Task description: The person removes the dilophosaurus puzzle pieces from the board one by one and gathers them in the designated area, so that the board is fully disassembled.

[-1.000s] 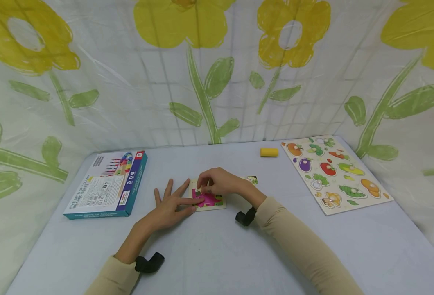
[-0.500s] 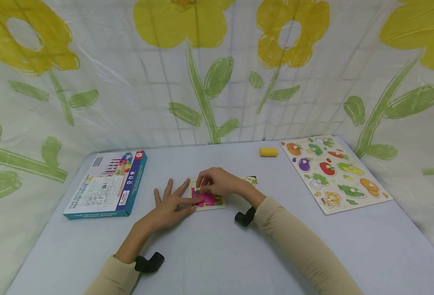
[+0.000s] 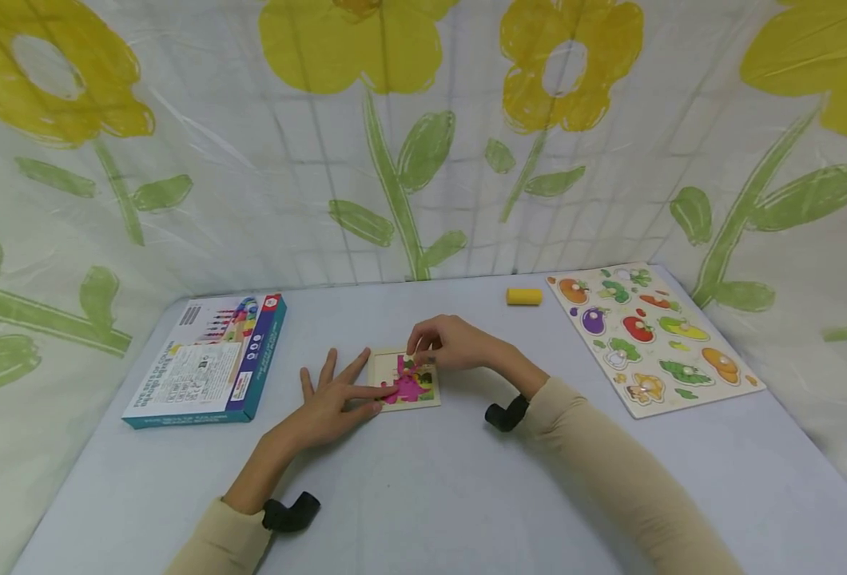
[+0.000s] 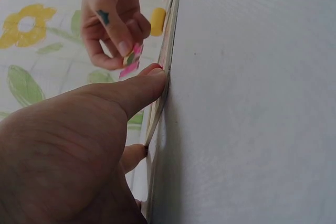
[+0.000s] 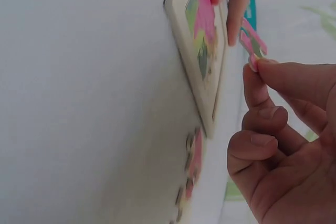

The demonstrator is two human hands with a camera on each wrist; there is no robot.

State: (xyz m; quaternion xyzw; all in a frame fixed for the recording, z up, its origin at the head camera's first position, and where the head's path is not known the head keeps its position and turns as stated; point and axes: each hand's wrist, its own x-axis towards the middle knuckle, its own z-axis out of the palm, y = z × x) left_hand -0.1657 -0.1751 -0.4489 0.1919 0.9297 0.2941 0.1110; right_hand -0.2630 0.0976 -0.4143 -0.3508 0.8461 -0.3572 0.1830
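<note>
A small jigsaw puzzle board (image 3: 403, 408) with a pale wooden frame lies on the table, its pink and green picture partly filled in. My left hand (image 3: 328, 409) rests with spread, straight fingers over its left side, the index fingertip on the pink part. Above the board, my right hand (image 3: 459, 343) pinches a pink and green jigsaw piece (image 5: 253, 40) between thumb and index finger. The left wrist view shows that piece (image 4: 132, 61) held up off the board. Beside the frame lie loose jigsaw pieces (image 5: 194, 161), hidden by my right hand in the head view.
A flat boxed set (image 3: 204, 359) lies at the left of the white-covered table. At the right is a vegetable peg puzzle (image 3: 657, 339), with a yellow cylinder (image 3: 524, 297) near its far left corner. A flower-printed curtain (image 3: 423, 216) hangs behind the table.
My right hand has moved right across the board with the jigsaw piece, uncovering the bare upper left of the frame. It now covers the loose pieces. The left hand stays put.
</note>
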